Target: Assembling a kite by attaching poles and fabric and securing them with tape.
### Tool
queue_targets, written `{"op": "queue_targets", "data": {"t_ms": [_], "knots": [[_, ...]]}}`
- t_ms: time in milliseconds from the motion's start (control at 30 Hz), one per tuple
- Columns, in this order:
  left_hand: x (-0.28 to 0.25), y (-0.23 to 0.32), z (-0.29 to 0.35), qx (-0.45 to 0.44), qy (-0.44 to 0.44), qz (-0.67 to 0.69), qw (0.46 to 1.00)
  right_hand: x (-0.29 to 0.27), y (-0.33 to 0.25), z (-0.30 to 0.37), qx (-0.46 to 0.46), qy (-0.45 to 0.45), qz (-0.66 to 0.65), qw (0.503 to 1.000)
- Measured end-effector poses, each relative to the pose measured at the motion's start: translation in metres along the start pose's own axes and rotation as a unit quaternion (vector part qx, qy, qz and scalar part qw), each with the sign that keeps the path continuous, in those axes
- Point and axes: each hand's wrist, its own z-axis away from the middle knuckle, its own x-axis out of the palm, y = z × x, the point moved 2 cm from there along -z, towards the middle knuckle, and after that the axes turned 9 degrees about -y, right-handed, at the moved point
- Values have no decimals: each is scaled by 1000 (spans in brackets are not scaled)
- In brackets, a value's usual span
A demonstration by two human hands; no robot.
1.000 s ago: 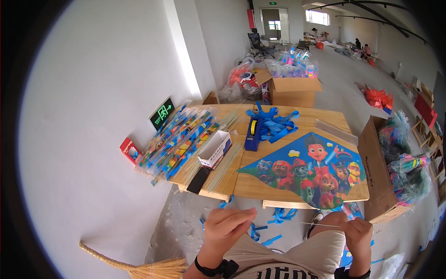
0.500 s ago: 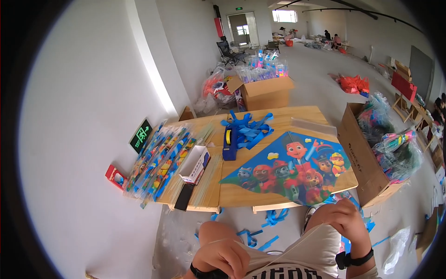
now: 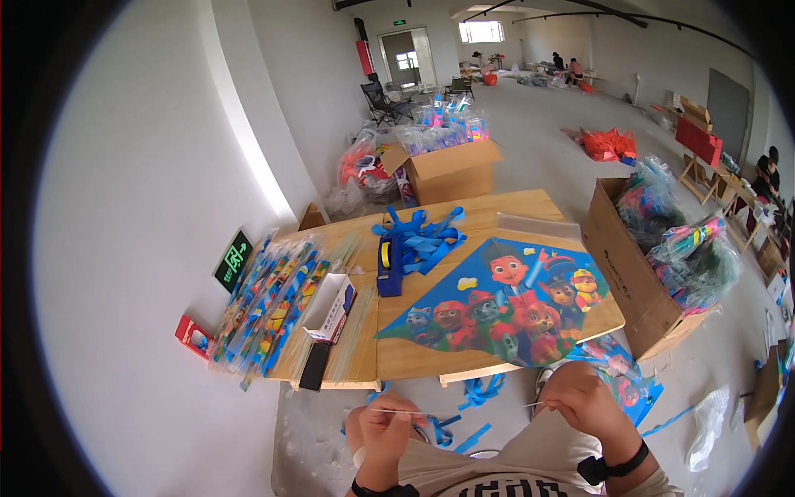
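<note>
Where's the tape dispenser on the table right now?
In the head view, the blue tape dispenser stands near the middle of the wooden table, touching the pile of blue ribbons and just left of the cartoon kite.

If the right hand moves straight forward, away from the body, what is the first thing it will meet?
Probably the near edge of the wooden table, just below the cartoon kite. The right hand is pinching a thin rod; depth is hard to judge.
</note>
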Motion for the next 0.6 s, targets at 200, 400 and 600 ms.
{"op": "queue_targets", "data": {"t_ms": [200, 400, 600], "knots": [[32, -30, 7, -148, -166, -164, 961, 2, -8, -16, 4, -94, 60, 994], [46, -76, -3, -255, -24, 50, 965, 13, -14, -49, -121, 35, 124, 984], [30, -115, -17, -263, 16, 181, 947, 85, 28, -46, 110, 23, -201, 973]]}}
